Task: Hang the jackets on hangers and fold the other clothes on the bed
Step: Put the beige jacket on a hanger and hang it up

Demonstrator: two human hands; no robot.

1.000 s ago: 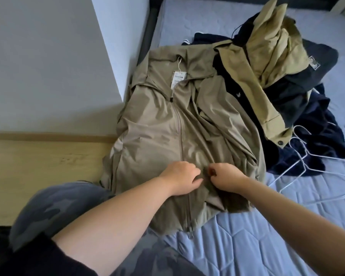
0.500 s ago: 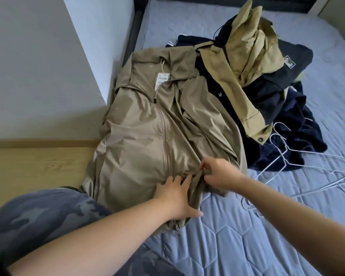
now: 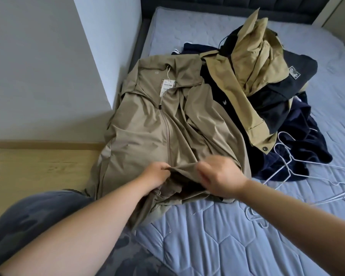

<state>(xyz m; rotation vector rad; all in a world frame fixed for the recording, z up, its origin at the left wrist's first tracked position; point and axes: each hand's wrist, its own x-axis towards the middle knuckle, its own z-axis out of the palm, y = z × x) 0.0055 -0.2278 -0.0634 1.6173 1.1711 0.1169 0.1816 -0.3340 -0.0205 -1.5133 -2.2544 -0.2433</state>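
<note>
Along the bed's point(image 3: 207, 236) left edge the zipped tan jacket point(image 3: 147, 126) lies front-up, its hem pinched and lifted by the left hand point(image 3: 155, 174) and right hand point(image 3: 219, 178) close together, probably to open it for the wire hangers point(image 3: 287, 162) lying just right.

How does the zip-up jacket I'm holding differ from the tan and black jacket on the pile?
The taupe zip-up jacket lies spread out; the tan and black jacket is crumpled. The zip-up is one colour, the other two-toned. The left hand and right hand grip the zip-up's hem; the other is untouched. Both lie on the bed.
</note>
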